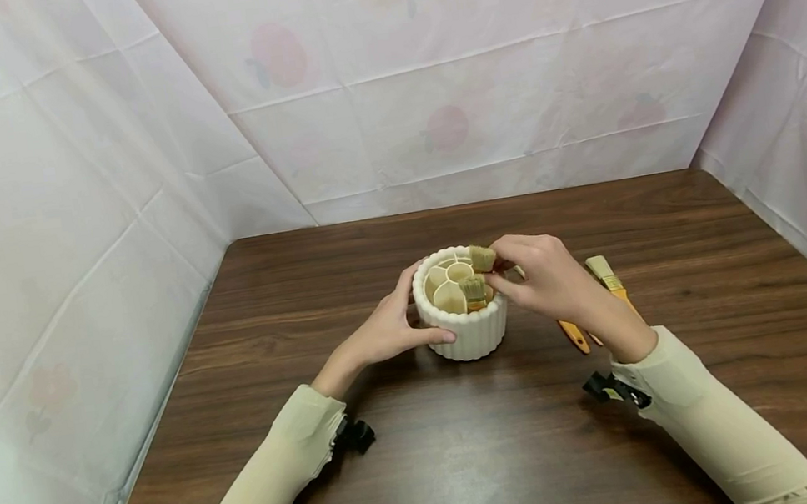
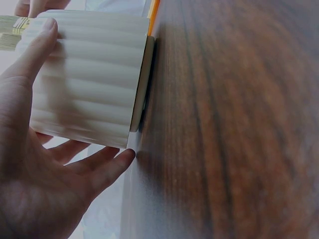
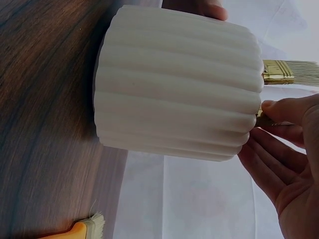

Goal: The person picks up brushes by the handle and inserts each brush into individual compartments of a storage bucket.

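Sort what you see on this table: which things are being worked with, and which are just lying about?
In hand:
left hand steadying the ribbed white holder
right hand pinching a brush at the holder's rim
second brush standing in the holder

Lying about:
orange-handled brushes on the wooden table

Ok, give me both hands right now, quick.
Left hand: open, fingers resting against the side of the ribbed holder.
Right hand: pinching a brush at the holder's rim.
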